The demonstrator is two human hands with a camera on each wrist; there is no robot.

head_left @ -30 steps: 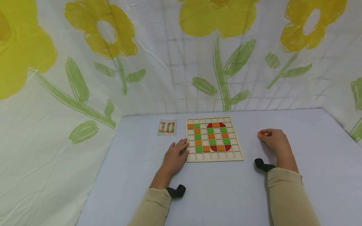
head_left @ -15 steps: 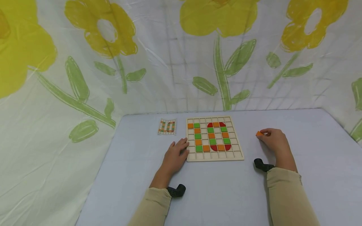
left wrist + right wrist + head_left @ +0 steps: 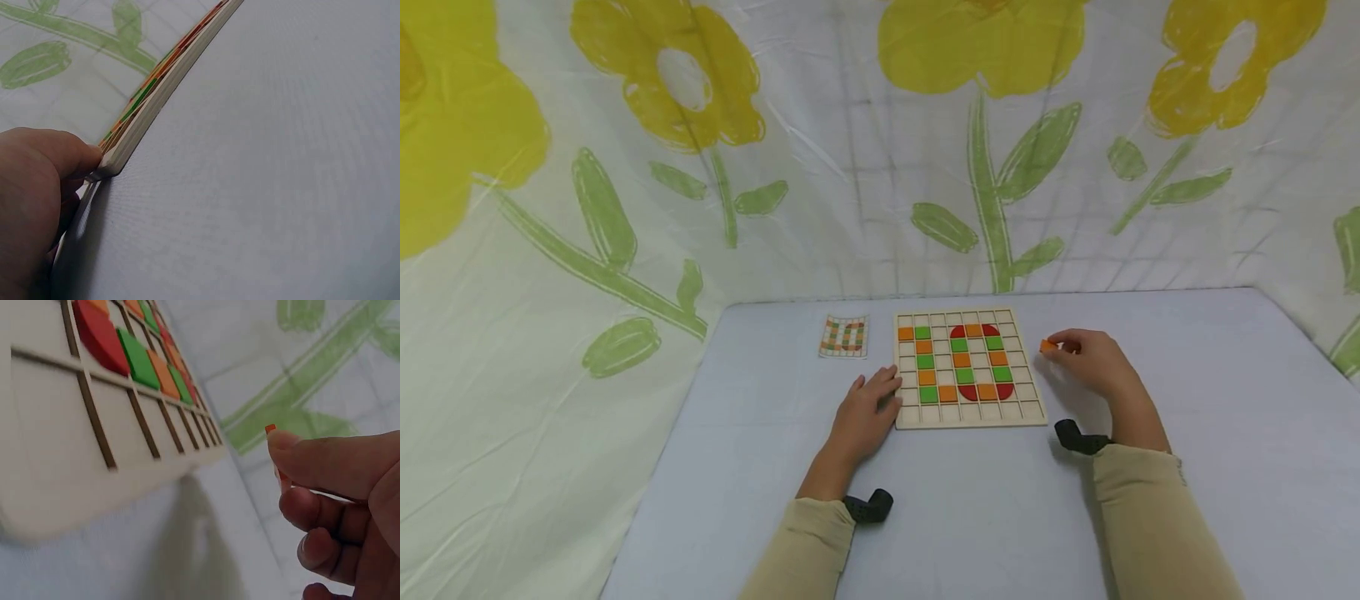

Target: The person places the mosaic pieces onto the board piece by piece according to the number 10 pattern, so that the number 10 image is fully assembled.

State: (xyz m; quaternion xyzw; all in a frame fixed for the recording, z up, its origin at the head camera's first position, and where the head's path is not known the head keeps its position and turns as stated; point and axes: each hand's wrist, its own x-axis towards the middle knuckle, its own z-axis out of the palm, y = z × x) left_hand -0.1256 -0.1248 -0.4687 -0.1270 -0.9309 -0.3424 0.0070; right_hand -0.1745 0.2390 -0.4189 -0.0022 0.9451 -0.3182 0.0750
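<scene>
A square wooden grid board (image 3: 970,413) lies mid-table, with orange, green and red tiles set in some of its cells; they form a figure like "10". My left hand (image 3: 861,421) rests at the board's left edge, fingers fairly straight. In the left wrist view its thumb (image 3: 78,153) touches the board's near corner. Just off the board's right side, my right hand (image 3: 1097,364) pinches a small orange tile (image 3: 1047,346) between thumb and finger. The right wrist view shows only a thin edge of that tile (image 3: 270,429); the thumb covers most of it.
A small card (image 3: 843,337) printed with a coloured grid pattern lies left of the board's top corner. The table has a pale cloth (image 3: 985,517). Behind it hangs a white curtain (image 3: 842,217) with yellow flowers. Each wrist wears a black camera mount (image 3: 871,507).
My right hand has moved left toward the board with the orange tile in its fingers. The left hand, the board and the card stay in place.
</scene>
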